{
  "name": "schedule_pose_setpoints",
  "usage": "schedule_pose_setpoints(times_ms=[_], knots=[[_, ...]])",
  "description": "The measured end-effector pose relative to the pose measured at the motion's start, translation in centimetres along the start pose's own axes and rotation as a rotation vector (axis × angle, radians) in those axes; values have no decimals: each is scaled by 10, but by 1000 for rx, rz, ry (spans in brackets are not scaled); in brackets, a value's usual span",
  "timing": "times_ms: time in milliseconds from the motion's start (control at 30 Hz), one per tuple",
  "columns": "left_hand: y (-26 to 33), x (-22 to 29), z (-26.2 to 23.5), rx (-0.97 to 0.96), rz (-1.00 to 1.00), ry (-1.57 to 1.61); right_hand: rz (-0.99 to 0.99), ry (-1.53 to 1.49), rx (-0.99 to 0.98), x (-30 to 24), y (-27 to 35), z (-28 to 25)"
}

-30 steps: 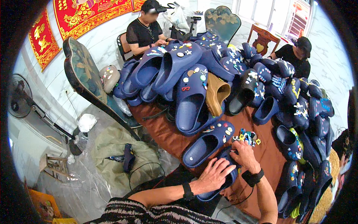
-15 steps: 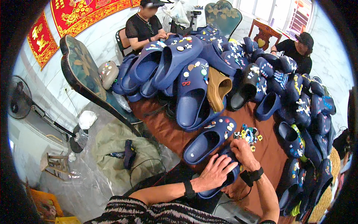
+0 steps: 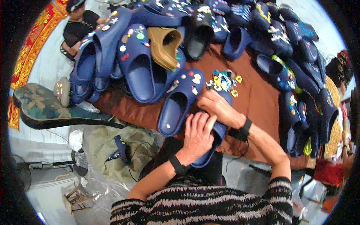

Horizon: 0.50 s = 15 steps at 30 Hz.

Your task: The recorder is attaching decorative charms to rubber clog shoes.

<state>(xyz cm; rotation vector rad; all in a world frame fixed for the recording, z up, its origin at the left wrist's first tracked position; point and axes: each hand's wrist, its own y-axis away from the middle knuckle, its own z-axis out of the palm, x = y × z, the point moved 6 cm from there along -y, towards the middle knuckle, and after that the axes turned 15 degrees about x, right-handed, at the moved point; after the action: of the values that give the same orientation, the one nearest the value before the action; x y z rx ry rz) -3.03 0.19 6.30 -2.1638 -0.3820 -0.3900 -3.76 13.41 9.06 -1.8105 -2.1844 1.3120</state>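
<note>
A dark blue clog (image 3: 204,160) lies in front of me at the near edge of the brown-covered table, its heel toward me. My left hand (image 3: 198,135) is wrapped over its opening, with fingers reaching inside. Curled fingers of my right hand (image 3: 218,108) press together at its upper; whatever they pinch is hidden. Just left lies a matching blue clog (image 3: 175,108) with several small charms on its upper. Beyond my right hand is a loose heap of colourful shoe charms (image 3: 222,81). Both wrists wear black bands.
A big pile of charm-decorated blue clogs (image 3: 135,71) stands at the far left, with a brown clog (image 3: 164,47) and a black clog (image 3: 198,35) among them. More clogs (image 3: 292,120) line the right side. A padded chair back (image 3: 41,105) stands left; a person (image 3: 80,28) sits beyond.
My view has tilted down and turned, so the clogs sit higher in the picture. Both hands stay on the same clog, the right one still at its upper.
</note>
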Motion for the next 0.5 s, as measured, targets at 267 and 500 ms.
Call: schedule_pose_setpoints(times_ms=[267, 500], knots=[[7, 2, -3, -29, -28, 55, 330, 322, 430, 70, 18, -46], [2, 0, -5, -38, -45, 55, 583, 191, 183, 34, 36, -57]])
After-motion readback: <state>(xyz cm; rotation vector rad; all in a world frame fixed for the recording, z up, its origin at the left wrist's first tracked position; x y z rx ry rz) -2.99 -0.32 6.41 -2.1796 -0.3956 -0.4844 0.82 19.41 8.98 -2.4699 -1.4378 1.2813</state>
